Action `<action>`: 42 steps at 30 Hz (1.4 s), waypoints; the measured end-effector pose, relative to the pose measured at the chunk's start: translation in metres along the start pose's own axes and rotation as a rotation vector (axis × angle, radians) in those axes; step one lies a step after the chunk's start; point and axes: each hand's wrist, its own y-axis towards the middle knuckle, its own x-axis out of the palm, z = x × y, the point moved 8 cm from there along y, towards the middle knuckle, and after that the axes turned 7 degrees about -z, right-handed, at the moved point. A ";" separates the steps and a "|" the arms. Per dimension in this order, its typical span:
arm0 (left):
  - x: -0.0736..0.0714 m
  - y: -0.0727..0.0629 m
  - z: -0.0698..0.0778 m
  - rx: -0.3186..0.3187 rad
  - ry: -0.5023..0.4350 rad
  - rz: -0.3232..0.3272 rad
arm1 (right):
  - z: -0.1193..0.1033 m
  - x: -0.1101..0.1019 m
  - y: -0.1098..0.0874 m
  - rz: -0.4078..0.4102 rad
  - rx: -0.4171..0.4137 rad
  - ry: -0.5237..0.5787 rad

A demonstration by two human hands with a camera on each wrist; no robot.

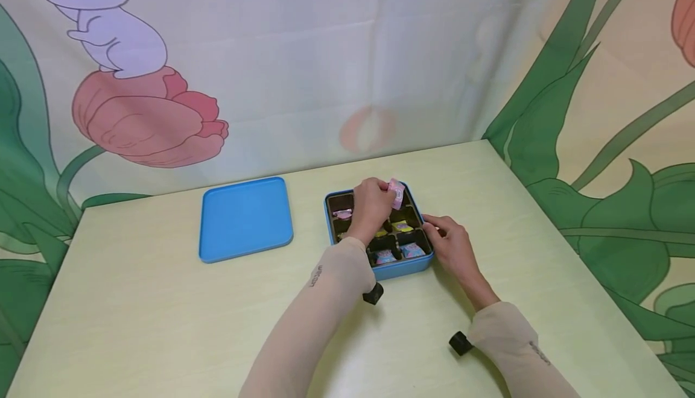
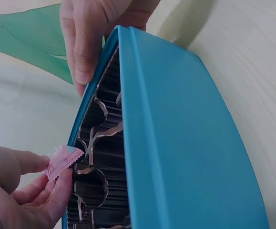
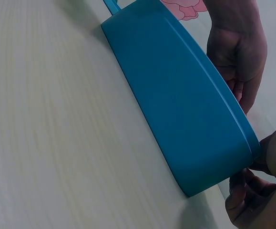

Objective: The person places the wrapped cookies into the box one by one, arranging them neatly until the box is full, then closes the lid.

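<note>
My left hand (image 1: 371, 205) pinches a pink wrapped candy (image 1: 396, 193) between thumb and fingertips, above the back right of a blue box (image 1: 404, 270). In the left wrist view the candy (image 2: 61, 160) is close to the box's rim. A dark divided insert (image 1: 341, 201) fills the box. Its compartments hold another pink candy (image 1: 342, 213), yellow candies (image 1: 402, 226) and blue candies (image 1: 412, 249); my left hand and forearm hide some of them. My right hand (image 1: 455, 247) grips the box's right edge, thumb at the rim and fingers along the outer wall.
A blue square lid (image 1: 245, 220) lies on the pale table (image 1: 136, 307), left of the box. A printed cloth (image 1: 282, 84) hangs behind the table. Black wrist cameras (image 1: 460, 344) are strapped under both sleeves.
</note>
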 end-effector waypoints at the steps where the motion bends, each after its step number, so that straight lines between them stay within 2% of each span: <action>1: -0.001 0.000 0.000 0.001 0.007 0.009 | -0.001 0.000 0.000 0.000 -0.002 0.000; 8: -0.002 0.000 0.001 0.035 0.072 0.043 | -0.002 0.001 0.001 -0.002 0.003 -0.001; 15: 0.002 -0.001 0.003 0.061 0.140 0.001 | -0.002 0.001 0.000 -0.002 0.014 -0.004; 24: 0.007 -0.005 0.007 0.097 0.264 -0.008 | -0.001 0.001 -0.001 -0.011 0.023 -0.010; 27: 0.010 -0.007 0.008 0.100 0.284 -0.051 | -0.001 0.001 -0.001 -0.011 0.028 -0.011; 31: 0.011 -0.008 0.008 0.096 0.300 -0.078 | -0.002 0.000 -0.001 -0.004 0.025 -0.014; 37: 0.011 -0.008 0.007 0.094 0.392 -0.073 | -0.003 0.001 0.000 -0.006 0.022 -0.018; 42: 0.008 -0.008 0.005 0.094 0.401 -0.085 | -0.004 0.000 -0.001 -0.006 0.015 -0.031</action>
